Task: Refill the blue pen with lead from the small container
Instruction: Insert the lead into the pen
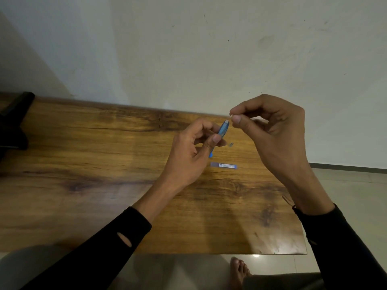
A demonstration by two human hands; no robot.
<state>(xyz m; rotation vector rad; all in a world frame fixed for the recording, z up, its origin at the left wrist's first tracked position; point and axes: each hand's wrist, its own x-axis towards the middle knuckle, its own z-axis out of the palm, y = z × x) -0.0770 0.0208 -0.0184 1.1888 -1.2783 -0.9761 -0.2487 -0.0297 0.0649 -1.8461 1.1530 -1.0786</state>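
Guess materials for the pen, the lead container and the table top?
Blue pen: looks like translucent blue plastic, since light passes through the barrel; pale end piece, material unclear.
Lead container: probably clear or tinted plastic with a printed label; too small to be sure.
Table top: wood-grain surface with glossy finish and lamp glare; solid wood or laminate, can't tell.

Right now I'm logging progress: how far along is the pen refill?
Partly through. A small cap lies on the table, so the blue pen looks opened. The left hand holds it; the right hand pinches something tiny near its top. Insertion and recapping remain; the lead container lies alongside.
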